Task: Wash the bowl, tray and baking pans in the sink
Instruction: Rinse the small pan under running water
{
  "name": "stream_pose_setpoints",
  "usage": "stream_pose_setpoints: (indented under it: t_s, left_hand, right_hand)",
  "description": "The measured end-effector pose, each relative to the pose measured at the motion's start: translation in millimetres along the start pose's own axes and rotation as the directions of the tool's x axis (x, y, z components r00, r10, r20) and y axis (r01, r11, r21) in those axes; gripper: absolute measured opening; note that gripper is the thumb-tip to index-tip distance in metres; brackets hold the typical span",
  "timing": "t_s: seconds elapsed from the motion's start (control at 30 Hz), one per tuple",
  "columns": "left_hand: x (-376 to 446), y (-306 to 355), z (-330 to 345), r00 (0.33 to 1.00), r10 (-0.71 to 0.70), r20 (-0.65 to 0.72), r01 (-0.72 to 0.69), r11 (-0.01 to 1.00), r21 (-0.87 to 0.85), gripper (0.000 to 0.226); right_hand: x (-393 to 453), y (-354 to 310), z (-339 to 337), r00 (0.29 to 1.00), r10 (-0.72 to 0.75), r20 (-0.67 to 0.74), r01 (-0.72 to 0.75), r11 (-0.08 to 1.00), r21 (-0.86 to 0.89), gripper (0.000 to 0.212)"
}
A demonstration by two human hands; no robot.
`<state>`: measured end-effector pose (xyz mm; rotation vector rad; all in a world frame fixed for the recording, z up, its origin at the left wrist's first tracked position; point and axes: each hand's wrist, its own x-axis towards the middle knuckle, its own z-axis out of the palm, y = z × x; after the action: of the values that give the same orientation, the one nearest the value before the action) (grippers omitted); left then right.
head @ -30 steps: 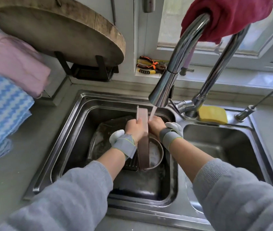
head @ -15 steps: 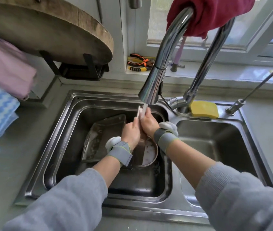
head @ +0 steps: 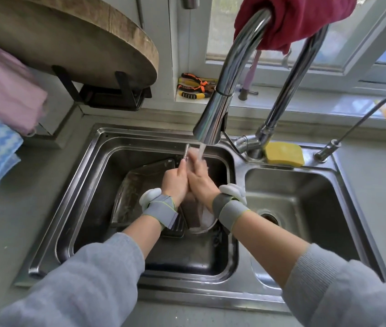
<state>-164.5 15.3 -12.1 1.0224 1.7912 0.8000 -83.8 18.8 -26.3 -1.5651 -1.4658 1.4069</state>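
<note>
Since a second ago the pan has turned fully edge-on. The left hand [head: 175, 185] pinches the thin baking pan [head: 186, 151], its long axis running twelve to six, top edge under the faucet stream [head: 201, 152]. The right hand [head: 201, 182] presses flat against its three o'clock face, nearer the water. Below, a second pan [head: 135, 187] and bowl [head: 205, 223] crowd the steel sink [head: 88, 175].
</note>
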Motion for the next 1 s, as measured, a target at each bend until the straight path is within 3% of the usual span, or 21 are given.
stream_pose_setpoints:
  t_s: [0.13, 0.27, 0.4, 0.57, 0.67, 0.77, 0.9, 1.0]
  left_hand:
    - [-12.5, -0.9, 5.4, 0.996, 0.064, 0.068, -0.065, 0.998, 0.011, 0.057]
    - [-13.2, -14.5, 5.5, 0.988, -0.005, 0.152, 0.014, 0.998, -0.054, 0.053]
    - [1.6, -17.0, 13.0, 0.971, -0.057, 0.233, 0.102, 0.977, -0.187, 0.048]
    - [20.7, 0.6, 24.4, 0.933, -0.289, 0.212, 0.34, 0.903, -0.263, 0.062]
    - [23.7, -1.8, 27.6, 0.91, -0.363, 0.202, 0.399, 0.9, -0.179, 0.043]
    - [23.5, -10.0, 32.2, 0.922, -0.356, 0.156, 0.372, 0.924, -0.088, 0.037]
    - [6.5, -9.1, 37.7, 0.975, -0.192, 0.115, 0.198, 0.98, -0.035, 0.05]
    - [5.9, -9.3, 32.3, 0.973, -0.197, 0.125, 0.213, 0.968, -0.133, 0.051]
  right_hand:
    - [20.5, -10.5, -26.1, 0.973, 0.177, -0.147, -0.168, 0.983, 0.072, 0.049]
    - [25.5, -5.2, -37.0, 0.961, 0.263, -0.084, -0.256, 0.963, 0.088, 0.047]
    - [9.8, 4.0, -27.0, 0.972, 0.223, -0.075, -0.221, 0.975, 0.031, 0.033]
    - [-15.3, 17.3, -15.0, 0.992, 0.082, -0.094, -0.09, 0.993, -0.079, 0.023]
    - [-35.1, 24.0, -9.2, 0.999, 0.044, -0.026, -0.046, 0.995, -0.083, 0.02]
    - [-36.2, 28.5, -13.7, 0.999, 0.048, -0.013, -0.049, 0.995, -0.092, 0.028]
    - [-2.2, 17.8, -34.5, 0.99, 0.144, 0.009, -0.14, 0.977, -0.161, 0.043]
    - [10.7, 8.9, -37.3, 0.979, 0.205, -0.014, -0.204, 0.964, -0.17, 0.045]
